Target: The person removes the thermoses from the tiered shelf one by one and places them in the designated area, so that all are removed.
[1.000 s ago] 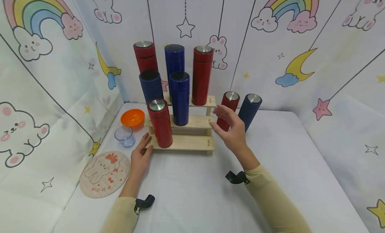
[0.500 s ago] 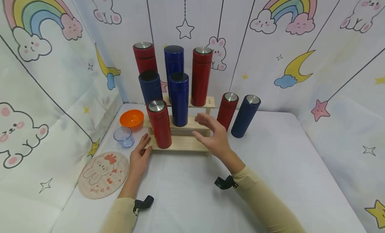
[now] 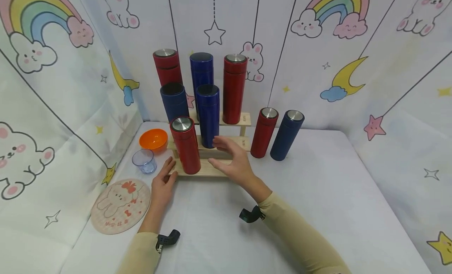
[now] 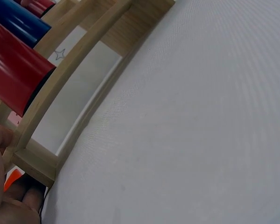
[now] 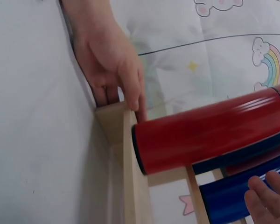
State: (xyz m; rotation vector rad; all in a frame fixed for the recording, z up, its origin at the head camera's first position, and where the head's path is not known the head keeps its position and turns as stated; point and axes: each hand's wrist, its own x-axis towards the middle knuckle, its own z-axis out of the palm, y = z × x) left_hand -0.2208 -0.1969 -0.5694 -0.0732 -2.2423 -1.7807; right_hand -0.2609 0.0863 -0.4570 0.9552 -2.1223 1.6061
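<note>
A three-step wooden rack (image 3: 212, 170) holds red and blue vacuum flasks. My left hand (image 3: 163, 184) grips the left end of its lowest step; the left wrist view shows the thumb above and fingers (image 4: 25, 196) around the wooden end. One red flask (image 3: 187, 150) with a silver lid stands on that step, just right of this hand. My right hand (image 3: 234, 162) is held in front of the rack, thumb and fingers spread in a curve with nothing between them. Its fingertips overlap the foot of the blue flask (image 3: 209, 119) on the middle step.
Right of the rack stand a red flask (image 3: 264, 134) and a dark blue flask (image 3: 287, 136) on the white table (image 3: 318, 195). An orange bowl (image 3: 153, 139), a clear glass (image 3: 144, 162) and a round bunny mat (image 3: 121, 207) lie left. Printed cloth (image 3: 289, 70) hangs behind.
My right hand has moved left, from in front of the two flasks on the table to in front of the rack, staying empty. My left hand keeps its place on the rack.
</note>
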